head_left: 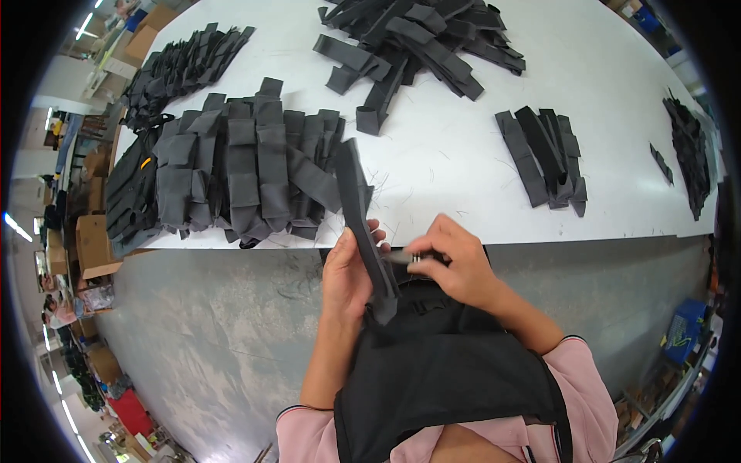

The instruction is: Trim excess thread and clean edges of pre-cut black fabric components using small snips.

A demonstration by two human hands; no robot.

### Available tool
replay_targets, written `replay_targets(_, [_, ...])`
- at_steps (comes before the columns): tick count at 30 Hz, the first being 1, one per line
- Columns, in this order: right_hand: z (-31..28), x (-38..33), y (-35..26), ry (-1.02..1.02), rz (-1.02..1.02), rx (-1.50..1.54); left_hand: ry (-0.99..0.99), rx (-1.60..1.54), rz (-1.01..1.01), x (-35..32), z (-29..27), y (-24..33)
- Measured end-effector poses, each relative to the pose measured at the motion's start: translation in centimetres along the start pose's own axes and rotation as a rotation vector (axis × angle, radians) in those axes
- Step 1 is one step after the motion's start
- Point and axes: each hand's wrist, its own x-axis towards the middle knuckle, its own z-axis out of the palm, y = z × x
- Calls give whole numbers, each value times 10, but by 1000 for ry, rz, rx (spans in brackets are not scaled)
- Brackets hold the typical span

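My left hand (349, 272) holds a long dark grey fabric strap piece (361, 216) upright just in front of the white table's near edge (463, 231). My right hand (455, 262) is closed on a small metallic tool (407, 258), probably thread snips, whose tip meets the strap near its lower half. Both hands hover over a black apron (440, 370) on my lap. Loose thread bits lie on the table right beyond the hands.
A big stack of folded grey strap pieces (239, 166) lies at the left of the table. More piles sit far left (185, 65), top centre (417, 42), right (544, 158) and far right (691, 150). Cardboard boxes (93, 243) stand on the grey floor (224, 324) at left.
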Motion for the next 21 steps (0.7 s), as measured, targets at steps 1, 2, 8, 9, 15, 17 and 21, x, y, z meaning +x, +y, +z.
replay_targets(1, [1, -1, 0, -102, 47, 76, -52, -39, -32, -1, -3, 2])
replay_targets(2, [0, -1, -4, -111, 33, 110, -61, 13, 0, -1, -3, -1])
replay_targets(8, [13, -2, 7, 64, 215, 183, -149, -196, -112, 4, -1, -3])
replay_targets(9, [15, -3, 5, 93, 198, 169, -215, -227, -123, 3, -4, -3])
replay_targets(15, [39, 4, -3, 12, -117, 66, -267, -376, -206, 2, 4, -5])
replay_targets(17, [43, 3, 0, 23, -135, 29, -213, -375, -234, 0, 5, -4])
replay_targets(21, [44, 6, 1, 6, -275, -65, -192, -328, -193, -3, 12, -5])
